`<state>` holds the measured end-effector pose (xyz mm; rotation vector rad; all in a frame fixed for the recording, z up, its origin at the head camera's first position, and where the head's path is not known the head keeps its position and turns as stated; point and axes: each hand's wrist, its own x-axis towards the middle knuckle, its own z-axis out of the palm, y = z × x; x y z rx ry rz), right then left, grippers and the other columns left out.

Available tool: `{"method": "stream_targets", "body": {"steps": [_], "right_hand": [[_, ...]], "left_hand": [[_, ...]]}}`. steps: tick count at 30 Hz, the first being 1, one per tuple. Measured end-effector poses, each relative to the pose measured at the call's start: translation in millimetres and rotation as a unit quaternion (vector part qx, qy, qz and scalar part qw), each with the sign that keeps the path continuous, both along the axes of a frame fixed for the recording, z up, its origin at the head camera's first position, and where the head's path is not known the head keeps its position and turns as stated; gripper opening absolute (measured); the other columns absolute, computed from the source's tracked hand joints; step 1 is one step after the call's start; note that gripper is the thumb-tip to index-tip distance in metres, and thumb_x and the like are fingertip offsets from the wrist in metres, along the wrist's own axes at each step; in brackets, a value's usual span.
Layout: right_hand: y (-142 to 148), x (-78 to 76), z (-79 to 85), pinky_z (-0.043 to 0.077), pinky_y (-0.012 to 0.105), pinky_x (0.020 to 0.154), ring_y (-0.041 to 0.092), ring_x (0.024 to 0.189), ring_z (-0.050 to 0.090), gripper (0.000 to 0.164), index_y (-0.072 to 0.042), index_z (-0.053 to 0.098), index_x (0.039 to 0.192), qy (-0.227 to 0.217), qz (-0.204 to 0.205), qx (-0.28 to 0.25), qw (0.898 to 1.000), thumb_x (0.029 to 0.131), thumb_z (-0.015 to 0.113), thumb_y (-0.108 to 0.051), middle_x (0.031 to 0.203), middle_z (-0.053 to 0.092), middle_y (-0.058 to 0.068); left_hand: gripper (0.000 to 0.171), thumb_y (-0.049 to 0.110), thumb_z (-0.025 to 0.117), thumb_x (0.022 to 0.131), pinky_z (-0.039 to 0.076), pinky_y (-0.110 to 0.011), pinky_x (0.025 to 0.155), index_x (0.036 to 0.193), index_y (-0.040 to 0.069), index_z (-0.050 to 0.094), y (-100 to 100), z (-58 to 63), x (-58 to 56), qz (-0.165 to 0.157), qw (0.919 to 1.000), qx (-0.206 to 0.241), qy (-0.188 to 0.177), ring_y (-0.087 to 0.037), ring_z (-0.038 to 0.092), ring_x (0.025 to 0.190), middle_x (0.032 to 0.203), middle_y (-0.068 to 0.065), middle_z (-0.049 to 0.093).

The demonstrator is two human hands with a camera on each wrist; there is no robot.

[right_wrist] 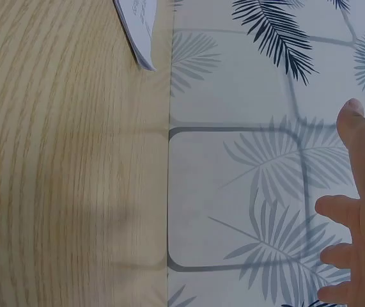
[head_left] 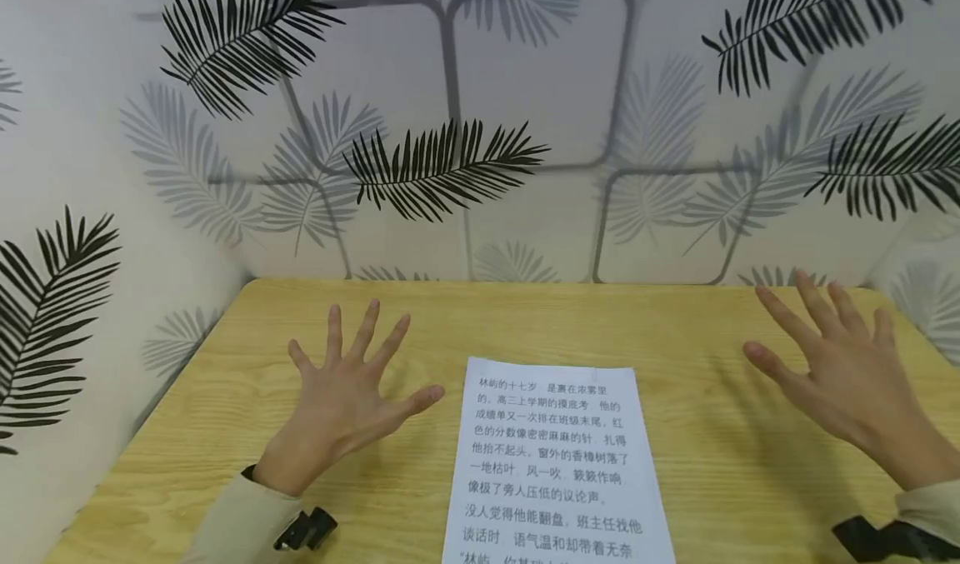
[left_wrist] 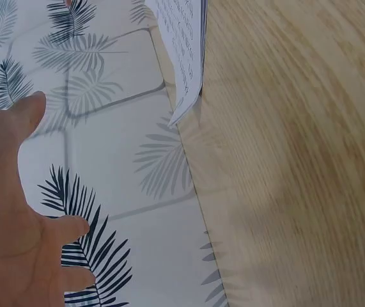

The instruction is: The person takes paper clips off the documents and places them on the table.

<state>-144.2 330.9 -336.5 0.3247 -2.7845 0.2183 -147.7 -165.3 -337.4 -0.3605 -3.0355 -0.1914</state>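
Observation:
A stack of white paper (head_left: 551, 456) printed with lines of Chinese text lies between my two hands, its near end cut off by the head view's bottom edge. To its left, my left hand (head_left: 345, 401) hovers with fingers spread wide and holds nothing. On the far right, my right hand (head_left: 843, 372) is raised over the table, fingers apart, also holding nothing. In the left wrist view the paper (left_wrist: 185, 51) shows several sheets with a curled corner. The right wrist view catches a corner of the same paper (right_wrist: 139, 29) at the top.
The light wooden table (head_left: 405, 497) ends at the back against a wall (head_left: 525, 89) patterned with dark and grey leaves. Beige sleeves (head_left: 243, 522) and black wrist straps (head_left: 306, 529) cover both wrists.

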Motion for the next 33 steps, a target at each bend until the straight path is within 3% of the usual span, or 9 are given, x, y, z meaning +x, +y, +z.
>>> {"method": "stream_targets", "body": {"steps": [5, 8, 12, 16, 21, 24, 27, 31, 33], "right_hand": [[0, 1.3, -3.4, -0.011, 0.077, 0.101, 0.051, 0.141, -0.002, 0.071, -0.022, 0.016, 0.156, 0.0, -0.001, 0.005, 1.0, 0.098, 0.045, -0.052, 0.157, 0.005, 0.025], [0, 2.1, -6.0, -0.005, 0.078, 0.102, 0.053, 0.14, 0.005, 0.071, -0.019, 0.018, 0.155, 0.0, 0.001, -0.008, 1.0, 0.098, 0.047, -0.05, 0.156, 0.008, 0.027], [-6, 1.9, -8.7, 0.02, 0.078, 0.097, 0.059, 0.129, 0.026, 0.074, -0.004, 0.025, 0.152, -0.05, 0.016, -0.054, 0.997, 0.097, 0.055, -0.044, 0.148, 0.024, 0.035], [-16, 3.3, -12.9, 0.039, 0.07, 0.088, 0.057, 0.118, 0.042, 0.073, 0.007, 0.032, 0.145, -0.124, 0.041, -0.1, 0.986, 0.095, 0.061, -0.038, 0.138, 0.04, 0.037], [-26, 7.2, -20.8, 0.056, 0.051, 0.075, 0.043, 0.096, 0.065, 0.06, 0.008, 0.041, 0.139, -0.166, 0.083, -0.162, 0.969, 0.094, 0.065, -0.025, 0.12, 0.059, 0.03], [-31, 7.6, -23.8, 0.058, 0.04, 0.069, 0.034, 0.089, 0.068, 0.056, 0.006, 0.044, 0.137, -0.184, 0.095, -0.184, 0.961, 0.094, 0.064, -0.022, 0.11, 0.066, 0.022], [-35, 6.9, -26.4, 0.057, 0.033, 0.069, 0.025, 0.087, 0.069, 0.053, 0.006, 0.044, 0.137, -0.21, 0.117, -0.211, 0.947, 0.095, 0.063, -0.02, 0.106, 0.068, 0.015], [-40, 4.4, -32.3, 0.058, 0.029, 0.073, 0.017, 0.087, 0.069, 0.053, 0.011, 0.037, 0.139, -0.278, 0.171, -0.304, 0.895, 0.097, 0.059, -0.013, 0.108, 0.066, 0.019], [-43, 2.7, -35.5, 0.058, 0.03, 0.075, 0.017, 0.087, 0.069, 0.054, 0.015, 0.034, 0.138, -0.303, 0.193, -0.347, 0.866, 0.098, 0.057, -0.01, 0.107, 0.065, 0.024]], "left_hand": [[0.085, 0.075, 0.029, 0.091, 0.007, -0.083, 0.097, 0.156, 0.023, 0.014, 2, -1.1, -3.5, 0.017, 0.9984, 0.053, -0.012, -0.051, 0.001, 0.142, 0.16, -0.015, 0.009], [0.078, 0.065, 0.029, 0.097, 0.019, -0.077, 0.101, 0.156, 0.014, 0.016, 1, -0.9, -5.1, 0.006, 0.9912, 0.129, -0.028, -0.052, 0.016, 0.139, 0.157, -0.022, 0.017], [0.064, 0.039, 0.042, 0.103, 0.03, -0.064, 0.106, 0.151, 0.0, 0.025, 0, -0.5, -5.4, -0.028, 0.9757, 0.213, -0.042, -0.05, 0.027, 0.136, 0.152, -0.028, 0.025], [0.055, 0.019, 0.053, 0.099, 0.034, -0.059, 0.106, 0.145, -0.006, 0.034, 1, -1.7, -4.5, -0.041, 0.9685, 0.242, -0.045, -0.047, 0.033, 0.134, 0.147, -0.029, 0.034], [0.05, 0.019, 0.057, 0.098, 0.051, -0.048, 0.092, 0.14, -0.004, 0.043, 1, -7.7, -3.5, -0.032, 0.9543, 0.279, -0.103, -0.039, 0.055, 0.117, 0.133, -0.024, 0.052], [0.046, 0.021, 0.057, 0.098, 0.056, -0.039, 0.079, 0.136, -0.004, 0.048, -3, -12.7, -4.4, -0.03, 0.9388, 0.307, -0.153, -0.031, 0.064, 0.101, 0.122, -0.019, 0.06], [0.053, 0.023, 0.057, 0.098, 0.055, -0.039, 0.085, 0.139, -0.007, 0.041, -7, -18.6, -7.9, -0.031, 0.899, 0.377, -0.221, -0.033, 0.062, 0.106, 0.128, -0.023, 0.055], [0.062, 0.021, 0.048, 0.102, 0.041, -0.044, 0.106, 0.147, -0.011, 0.019, -11, -27.2, -16.1, -0.03, 0.8022, 0.512, -0.306, -0.042, 0.046, 0.127, 0.145, -0.033, 0.033], [0.061, 0.018, 0.043, 0.103, 0.036, -0.046, 0.11, 0.147, -0.013, 0.015, -11, -29.7, -18.4, -0.033, 0.7667, 0.552, -0.325, -0.045, 0.039, 0.131, 0.148, -0.035, 0.027]]}}
